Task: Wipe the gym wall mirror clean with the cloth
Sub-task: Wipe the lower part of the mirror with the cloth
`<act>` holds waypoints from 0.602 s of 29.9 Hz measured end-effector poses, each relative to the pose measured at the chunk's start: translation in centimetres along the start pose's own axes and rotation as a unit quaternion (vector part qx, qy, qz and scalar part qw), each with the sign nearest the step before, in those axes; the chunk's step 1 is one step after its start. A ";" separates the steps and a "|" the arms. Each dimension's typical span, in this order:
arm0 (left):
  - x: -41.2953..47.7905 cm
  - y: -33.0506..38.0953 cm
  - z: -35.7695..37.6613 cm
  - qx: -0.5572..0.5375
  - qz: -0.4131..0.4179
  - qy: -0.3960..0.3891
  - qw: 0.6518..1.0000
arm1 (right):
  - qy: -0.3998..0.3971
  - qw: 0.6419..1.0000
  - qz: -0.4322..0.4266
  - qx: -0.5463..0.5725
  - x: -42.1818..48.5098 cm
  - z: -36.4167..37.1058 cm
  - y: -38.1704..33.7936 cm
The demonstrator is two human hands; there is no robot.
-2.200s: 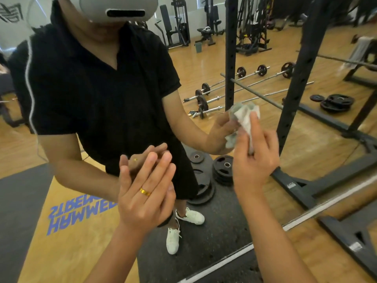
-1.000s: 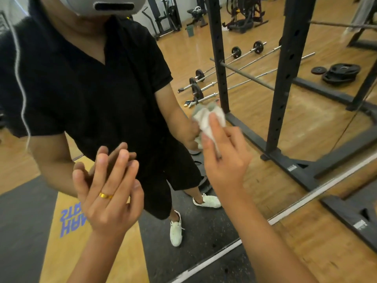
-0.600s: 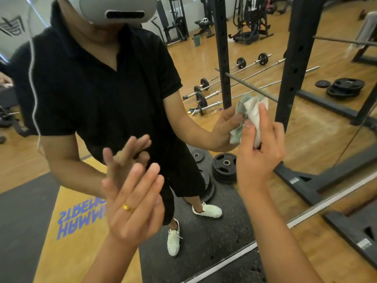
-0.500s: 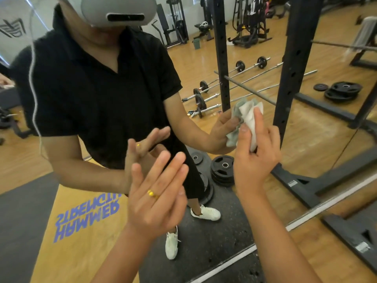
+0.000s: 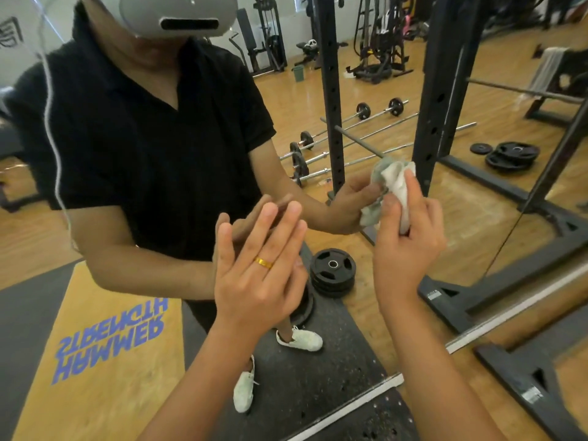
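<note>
The wall mirror fills most of the view and reflects me in a black shirt and headset. My right hand holds a crumpled white and pale green cloth against the glass, fingers and thumb curled round it. My left hand, with a gold ring, lies flat against the mirror with straight fingers, left of the cloth and a little lower. Faint streaks show on the glass right of the cloth.
The mirror's lower edge meets a pale strip running diagonally along the floor. A black rack foot stands on the wooden floor at lower right. Reflected: a power rack, barbells, weight plates and a rubber mat.
My right hand has swept the cloth left and back to the right over the glass. My left hand has shifted right along the mirror, still flat.
</note>
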State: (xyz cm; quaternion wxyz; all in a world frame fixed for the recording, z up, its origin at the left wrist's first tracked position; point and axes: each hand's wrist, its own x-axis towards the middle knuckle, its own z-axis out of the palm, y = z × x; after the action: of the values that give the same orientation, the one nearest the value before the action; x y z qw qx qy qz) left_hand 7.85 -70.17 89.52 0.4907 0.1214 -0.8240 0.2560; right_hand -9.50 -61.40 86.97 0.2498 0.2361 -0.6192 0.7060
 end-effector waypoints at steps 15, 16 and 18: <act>-0.1 0.0 -0.1 -0.032 -0.001 0.005 0.999 | 0.070 0.996 0.052 -0.012 0.2 0.5 0.6; -0.1 -0.1 -0.1 -0.035 0.002 0.007 0.999 | 0.057 0.998 0.038 -0.004 -0.8 0.9 -0.1; -0.1 -0.2 -0.1 -0.042 0.013 0.009 0.999 | 0.013 1.000 -0.023 -0.004 -2.9 1.3 -1.2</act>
State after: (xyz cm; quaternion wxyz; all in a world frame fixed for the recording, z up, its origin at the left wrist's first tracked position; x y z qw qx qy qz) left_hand 8.10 -70.29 89.57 0.4991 0.0881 -0.8312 0.2286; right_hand -6.50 -62.75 86.21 0.2748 0.2401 -0.6130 0.7007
